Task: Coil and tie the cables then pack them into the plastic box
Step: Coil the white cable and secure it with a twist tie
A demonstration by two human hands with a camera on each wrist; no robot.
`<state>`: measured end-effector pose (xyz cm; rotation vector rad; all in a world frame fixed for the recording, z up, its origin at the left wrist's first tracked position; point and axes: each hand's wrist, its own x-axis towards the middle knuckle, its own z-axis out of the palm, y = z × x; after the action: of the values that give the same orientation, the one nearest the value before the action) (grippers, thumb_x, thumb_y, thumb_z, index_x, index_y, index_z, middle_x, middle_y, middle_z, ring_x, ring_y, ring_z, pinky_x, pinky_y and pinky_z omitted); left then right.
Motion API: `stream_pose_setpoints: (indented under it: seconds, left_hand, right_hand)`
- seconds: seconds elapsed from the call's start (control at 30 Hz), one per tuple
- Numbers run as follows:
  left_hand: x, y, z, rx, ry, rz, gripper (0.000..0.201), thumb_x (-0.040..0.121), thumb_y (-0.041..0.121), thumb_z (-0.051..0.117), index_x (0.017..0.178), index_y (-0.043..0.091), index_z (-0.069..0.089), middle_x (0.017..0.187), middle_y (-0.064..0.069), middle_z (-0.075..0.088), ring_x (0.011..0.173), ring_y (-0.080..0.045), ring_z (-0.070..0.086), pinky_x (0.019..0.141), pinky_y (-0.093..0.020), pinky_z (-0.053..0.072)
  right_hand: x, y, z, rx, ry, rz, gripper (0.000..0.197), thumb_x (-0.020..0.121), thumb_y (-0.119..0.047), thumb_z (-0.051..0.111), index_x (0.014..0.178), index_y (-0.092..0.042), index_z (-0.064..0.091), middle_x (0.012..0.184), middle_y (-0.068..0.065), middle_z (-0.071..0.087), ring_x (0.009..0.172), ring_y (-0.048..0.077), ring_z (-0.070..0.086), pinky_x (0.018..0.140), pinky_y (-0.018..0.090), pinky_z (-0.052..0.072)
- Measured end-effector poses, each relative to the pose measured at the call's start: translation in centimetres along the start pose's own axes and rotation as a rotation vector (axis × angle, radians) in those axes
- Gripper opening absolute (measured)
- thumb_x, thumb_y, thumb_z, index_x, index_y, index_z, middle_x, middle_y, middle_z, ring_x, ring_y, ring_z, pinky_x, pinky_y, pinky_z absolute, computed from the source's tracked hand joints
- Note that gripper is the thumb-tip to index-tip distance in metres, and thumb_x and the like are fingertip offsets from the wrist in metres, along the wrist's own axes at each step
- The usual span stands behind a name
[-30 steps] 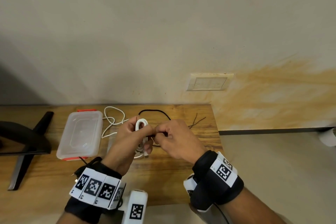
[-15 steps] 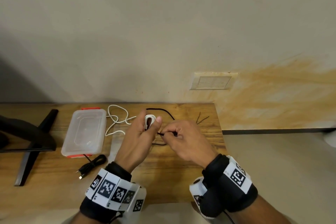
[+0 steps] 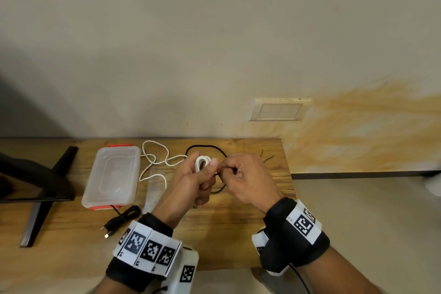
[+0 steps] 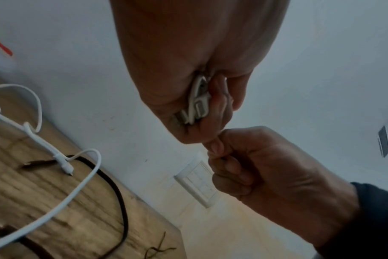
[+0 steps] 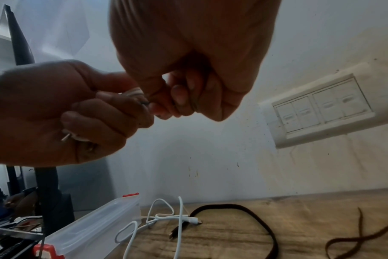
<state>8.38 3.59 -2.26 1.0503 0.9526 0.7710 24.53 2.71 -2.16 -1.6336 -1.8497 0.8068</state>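
My left hand [image 3: 205,175] grips a small coil of white cable [image 3: 202,163], held upright above the wooden table [image 3: 229,234]. The coil's plugs show inside the fist [image 4: 198,105]. Right beside it, my right hand [image 3: 228,170] pinches a thin dark tie [image 5: 197,98] that runs to the coil. A dark strand [image 3: 219,190] hangs in a loop below the hands. The clear plastic box [image 3: 112,174] with red clips lies to the left, lid on. A loose white cable [image 3: 155,162] and a loose black cable [image 3: 205,147] lie behind the hands.
A bundled black cable [image 3: 123,218] lies in front of the box. Spare thin ties [image 3: 267,157] sit at the table's far right. A black stand [image 3: 40,188] occupies the left side. A switch plate [image 3: 279,111] is on the wall. The table ends just right of my hands.
Both hands have lifted a little and moved away from me. The left hand has turned the white coil upright, thumb on top. The right hand keeps its pinch on the tie.
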Motion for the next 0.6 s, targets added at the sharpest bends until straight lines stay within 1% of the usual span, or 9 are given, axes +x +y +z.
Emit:
stream_pose_setpoints:
  seconds: [0.1, 0.17, 0.23, 0.27, 0.33, 0.4, 0.5, 0.53, 0.6]
  left_hand:
    - [0.2, -0.3, -0.6, 0.165, 0.095, 0.054, 0.026, 0.097, 0.033, 0.058, 0.081, 0.014, 0.047, 0.059, 0.002, 0.038, 0.049, -0.013, 0.033, 0.043, -0.025, 0.03]
    - [0.4, -0.7, -1.1, 0.294, 0.151, 0.121, 0.035, 0.095, 0.038, 0.058, 0.084, 0.008, 0.044, 0.062, 0.0, 0.041, 0.052, -0.015, 0.04, 0.046, -0.028, 0.036]
    - [0.6, -1.1, -1.2, 0.469, 0.18, 0.187, 0.037, 0.096, 0.045, 0.056, 0.085, 0.012, 0.044, 0.065, 0.0, 0.045, 0.057, -0.017, 0.045, 0.053, -0.037, 0.041]
    - [0.6, -1.3, -1.1, 0.534, 0.192, 0.216, 0.033, 0.097, 0.045, 0.054, 0.084, 0.016, 0.044, 0.066, 0.001, 0.047, 0.059, -0.015, 0.045, 0.056, -0.037, 0.042]
    - [0.5, -1.4, -0.9, 0.604, 0.221, 0.254, 0.03, 0.098, 0.046, 0.05, 0.083, 0.021, 0.041, 0.064, 0.008, 0.045, 0.057, -0.008, 0.041, 0.056, -0.028, 0.039]
    - [0.6, -1.5, -0.6, 0.621, 0.249, 0.274, 0.032, 0.099, 0.047, 0.048, 0.084, 0.02, 0.04, 0.063, 0.009, 0.041, 0.056, -0.006, 0.037, 0.054, -0.024, 0.035]
    - [0.7, -1.4, -0.4, 0.586, 0.269, 0.253, 0.039, 0.099, 0.047, 0.05, 0.084, 0.013, 0.04, 0.064, 0.005, 0.04, 0.059, -0.012, 0.037, 0.055, -0.029, 0.036]
    - [0.8, -1.2, -0.4, 0.495, 0.247, 0.224, 0.04, 0.099, 0.044, 0.053, 0.083, 0.01, 0.039, 0.063, 0.004, 0.039, 0.058, -0.014, 0.037, 0.052, -0.029, 0.035]
    - [0.7, -0.7, -0.3, 0.235, 0.165, 0.146, 0.034, 0.098, 0.034, 0.058, 0.08, 0.012, 0.04, 0.06, 0.006, 0.036, 0.053, -0.013, 0.034, 0.046, -0.025, 0.03]
  right_hand:
    - [-0.3, -0.1, 0.1, -0.031, -0.022, -0.041, 0.025, 0.09, -0.01, 0.056, 0.07, -0.009, 0.072, 0.071, -0.003, 0.065, 0.066, 0.01, 0.056, 0.058, 0.022, 0.044]
    - [-0.5, -0.3, 0.2, -0.042, -0.076, -0.063, 0.025, 0.092, -0.011, 0.057, 0.071, -0.007, 0.07, 0.071, -0.002, 0.064, 0.068, 0.013, 0.055, 0.059, 0.022, 0.044]
    - [-0.6, -0.4, 0.2, -0.029, -0.119, -0.082, 0.024, 0.092, -0.011, 0.057, 0.072, -0.005, 0.069, 0.071, 0.0, 0.063, 0.066, 0.014, 0.054, 0.06, 0.023, 0.044]
    - [-0.7, -0.5, 0.2, -0.014, -0.131, -0.09, 0.024, 0.093, -0.011, 0.057, 0.072, -0.005, 0.069, 0.071, 0.001, 0.063, 0.065, 0.015, 0.053, 0.059, 0.023, 0.043]
    - [-0.8, -0.6, 0.2, 0.027, -0.135, -0.097, 0.024, 0.093, -0.009, 0.057, 0.072, -0.004, 0.069, 0.069, 0.004, 0.062, 0.065, 0.019, 0.052, 0.055, 0.019, 0.039]
    - [-0.9, -0.6, 0.2, 0.069, -0.112, -0.082, 0.023, 0.092, -0.008, 0.058, 0.073, -0.006, 0.071, 0.07, 0.003, 0.062, 0.065, 0.018, 0.052, 0.055, 0.016, 0.036]
    - [-1.0, -0.4, -0.2, 0.071, -0.067, -0.066, 0.024, 0.092, -0.008, 0.058, 0.077, -0.012, 0.076, 0.07, -0.004, 0.064, 0.063, 0.009, 0.053, 0.056, 0.013, 0.036]
    - [-0.9, -0.3, -0.3, 0.064, -0.048, -0.06, 0.024, 0.092, -0.008, 0.058, 0.078, -0.012, 0.077, 0.071, -0.007, 0.064, 0.064, 0.005, 0.054, 0.057, 0.012, 0.036]
    - [-0.8, -0.1, -0.5, 0.041, 0.002, -0.055, 0.025, 0.091, -0.009, 0.058, 0.077, -0.013, 0.077, 0.071, -0.013, 0.062, 0.066, 0.001, 0.055, 0.058, 0.012, 0.037]
